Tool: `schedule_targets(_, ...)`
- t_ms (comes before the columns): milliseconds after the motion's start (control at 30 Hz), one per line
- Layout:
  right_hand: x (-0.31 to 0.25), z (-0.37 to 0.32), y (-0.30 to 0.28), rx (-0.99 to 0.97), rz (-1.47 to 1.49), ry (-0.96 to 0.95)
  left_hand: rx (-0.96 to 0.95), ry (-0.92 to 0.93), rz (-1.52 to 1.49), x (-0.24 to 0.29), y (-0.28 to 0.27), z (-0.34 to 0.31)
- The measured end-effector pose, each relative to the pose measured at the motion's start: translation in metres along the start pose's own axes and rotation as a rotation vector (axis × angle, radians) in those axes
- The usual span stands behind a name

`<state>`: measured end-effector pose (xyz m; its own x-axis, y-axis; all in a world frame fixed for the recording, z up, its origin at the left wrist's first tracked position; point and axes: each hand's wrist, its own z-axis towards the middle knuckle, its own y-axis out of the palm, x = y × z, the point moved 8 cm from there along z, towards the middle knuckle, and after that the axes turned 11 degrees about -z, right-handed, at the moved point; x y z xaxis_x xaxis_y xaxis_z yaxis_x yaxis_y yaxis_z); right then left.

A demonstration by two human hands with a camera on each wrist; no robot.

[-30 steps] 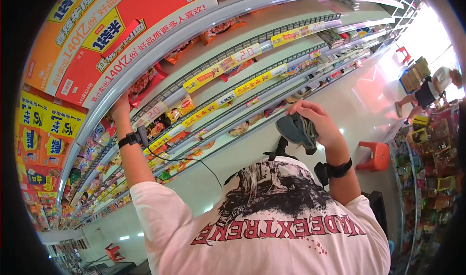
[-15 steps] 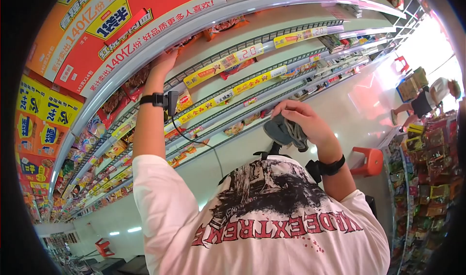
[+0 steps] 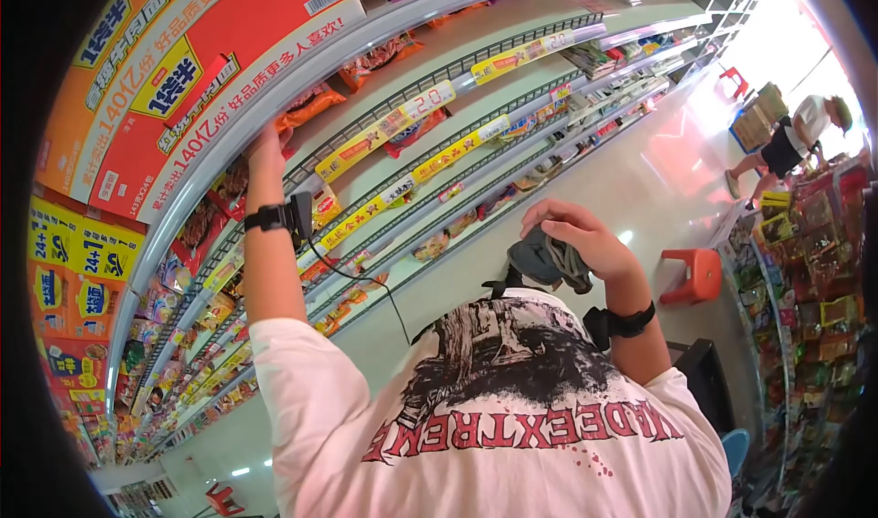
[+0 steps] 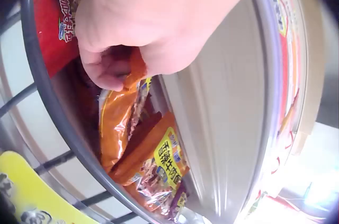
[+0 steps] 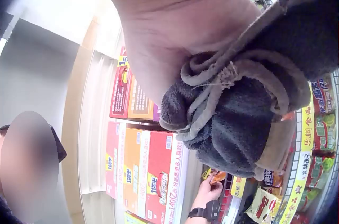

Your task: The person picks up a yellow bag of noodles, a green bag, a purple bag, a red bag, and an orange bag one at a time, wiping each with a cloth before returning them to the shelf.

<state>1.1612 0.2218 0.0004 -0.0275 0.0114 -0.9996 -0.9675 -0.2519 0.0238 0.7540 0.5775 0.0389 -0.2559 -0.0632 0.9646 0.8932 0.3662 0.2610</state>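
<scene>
My left hand [image 4: 148,23] reaches into a wire-fronted shelf and pinches the top edge of an orange instant noodle packet [image 4: 117,123] between thumb and fingers. Another orange noodle packet [image 4: 159,166] with yellow lettering lies just beyond it. A red noodle packet [image 4: 53,28] is on the near side, partly behind the hand. In the head view the left hand [image 3: 267,157] is partly covered by the shelf edge above. Held in front of my body, my right hand [image 3: 581,230] grips a bunched grey cloth [image 5: 238,118] with pale edging.
Large red noodle cartons [image 3: 247,61] stand on the shelf above the left hand. Lower tiers carry more packets behind price strips [image 3: 384,134]. A red stool [image 3: 690,276] is on the floor at right, beside racks of bagged goods [image 3: 814,335]. Farther off, a person [image 3: 796,138] bends forward.
From the red packets, my left hand has moved along the shelf to the orange ones and now pinches one. My right hand keeps the grey cloth throughout.
</scene>
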Motion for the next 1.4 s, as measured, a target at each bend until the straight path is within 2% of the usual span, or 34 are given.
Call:
schedule_targets(100,0.005,-0.003,0.003,-0.001,0.011,0.047,-0.093,0.062,-0.237,0.000,-0.020,-0.019)
schedule_targets(200,0.011,-0.004,0.007,-0.017,0.024,0.099,-0.108,-0.142,-0.482,-0.013,-0.047,-0.040)
schedule_targets(300,0.020,-0.007,0.013,-0.010,0.102,0.129,-0.095,-0.235,-0.696,-0.031,-0.080,-0.080)
schedule_targets(400,0.027,-0.010,0.015,-0.017,0.000,0.105,-0.121,-0.323,-0.830,-0.039,-0.085,-0.157)
schedule_targets(500,0.032,-0.012,0.019,-0.096,0.018,0.212,-0.284,-0.311,-0.806,-0.045,-0.086,-0.223)
schedule_targets(567,0.029,-0.006,0.020,-0.147,-0.027,0.178,-0.248,-0.250,-0.581,-0.042,-0.090,-0.269)
schedule_targets(633,0.014,-0.002,0.026,-0.184,-0.065,0.068,-0.259,-0.171,-0.325,-0.022,-0.074,-0.325)
schedule_targets(667,0.003,0.000,0.033,-0.204,-0.076,-0.020,-0.278,-0.194,-0.180,-0.025,-0.070,-0.342)
schedule_targets(733,-0.019,-0.003,0.035,-0.224,-0.075,-0.156,-0.513,-0.234,-0.267,-0.034,-0.043,-0.366)
schedule_targets(767,-0.019,-0.005,0.026,-0.179,-0.114,-0.094,-0.631,-0.255,-0.307,-0.038,-0.029,-0.382)
schedule_targets(800,-0.018,-0.010,0.015,-0.132,-0.153,-0.030,-0.654,-0.235,-0.326,-0.031,-0.014,-0.398)
schedule_targets(833,-0.019,-0.017,0.003,-0.080,-0.190,0.034,-0.626,-0.149,-0.275,-0.028,-0.002,-0.406)
schedule_targets(867,-0.022,-0.027,-0.010,-0.049,-0.084,0.097,-0.602,-0.063,-0.224,-0.026,0.012,-0.411)
schedule_targets(933,-0.018,-0.049,-0.043,-0.005,-0.146,0.070,-0.565,0.018,-0.113,-0.024,0.039,-0.430)
schedule_targets(1100,-0.021,-0.120,-0.112,0.068,-0.146,0.018,-0.691,-0.121,-0.207,-0.070,0.086,-0.473)
schedule_targets(1167,-0.027,-0.151,-0.133,0.067,-0.141,0.063,-0.649,-0.274,-0.385,-0.078,0.113,-0.507)
schedule_targets(1200,-0.031,-0.166,-0.141,0.049,-0.124,0.095,-0.714,-0.275,-0.395,-0.082,0.120,-0.519)
schedule_targets(1300,-0.031,-0.202,-0.170,0.065,-0.145,0.118,-0.811,-0.204,-0.165,-0.088,0.149,-0.545)
schedule_targets(1333,-0.031,-0.214,-0.180,0.084,-0.164,0.116,-0.757,-0.202,-0.107,-0.087,0.161,-0.551)
schedule_targets(1400,-0.035,-0.235,-0.196,0.114,-0.206,0.099,-0.730,0.021,0.133,-0.086,0.174,-0.562)
